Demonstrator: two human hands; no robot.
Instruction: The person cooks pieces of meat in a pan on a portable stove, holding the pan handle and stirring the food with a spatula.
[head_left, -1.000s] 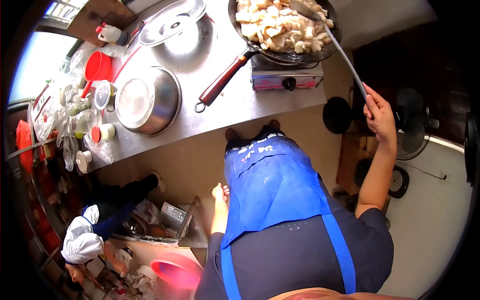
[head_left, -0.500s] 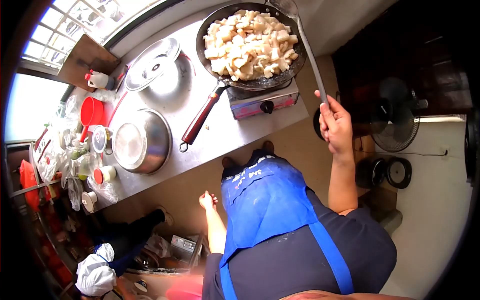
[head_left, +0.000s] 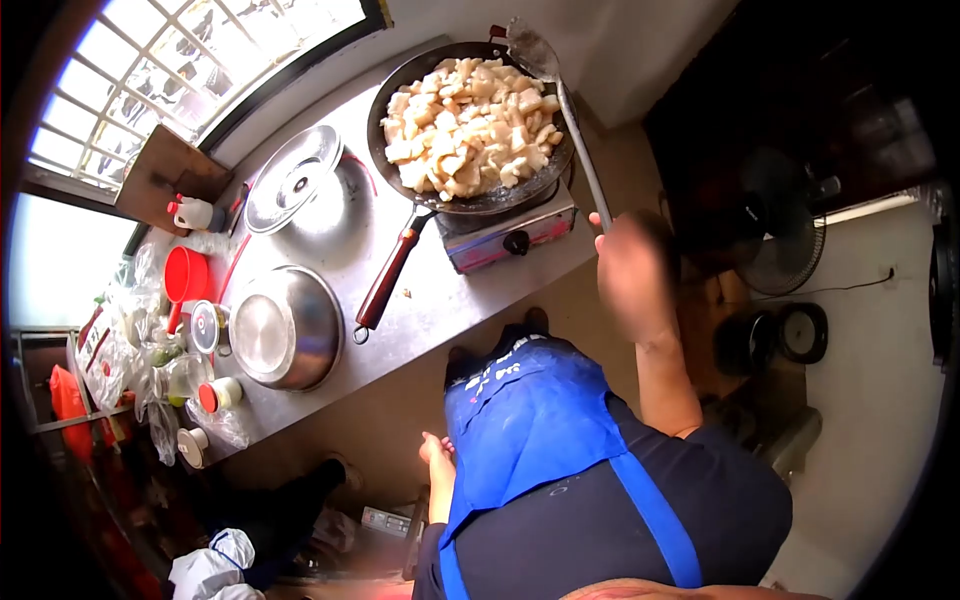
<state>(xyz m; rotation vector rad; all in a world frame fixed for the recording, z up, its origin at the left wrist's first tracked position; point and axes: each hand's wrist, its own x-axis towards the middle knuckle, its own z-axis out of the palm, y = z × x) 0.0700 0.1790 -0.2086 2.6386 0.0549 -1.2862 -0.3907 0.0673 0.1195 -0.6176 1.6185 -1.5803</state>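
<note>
My right hand (head_left: 638, 275), blurred, is closed around the long metal handle of a spatula (head_left: 586, 150). The spatula's wide, residue-coated head rests across the far right rim of a black wok (head_left: 390, 175). Pale chunks of food (head_left: 470, 125) are heaped in the wok, which sits tilted in view on a portable gas stove (head_left: 508, 232). Its dark red handle (head_left: 390, 278) points toward the near left. My left hand (head_left: 437, 450) hangs low beside the blue apron (head_left: 530, 410), its fingers curled and nothing visible in them.
On the metal counter (head_left: 390, 345) lie a steel lid (head_left: 295, 180) and an upturned steel pot (head_left: 285, 328). A red dipper (head_left: 186, 275), jars and plastic bags crowd the left end. Another person's white cap (head_left: 210, 570) shows at lower left. A fan (head_left: 785, 235) stands at right.
The spatula head has come from above the wok's far right edge into fuller view. My right hand is lower and further left. The whole view has shifted, so the counter appears lower.
</note>
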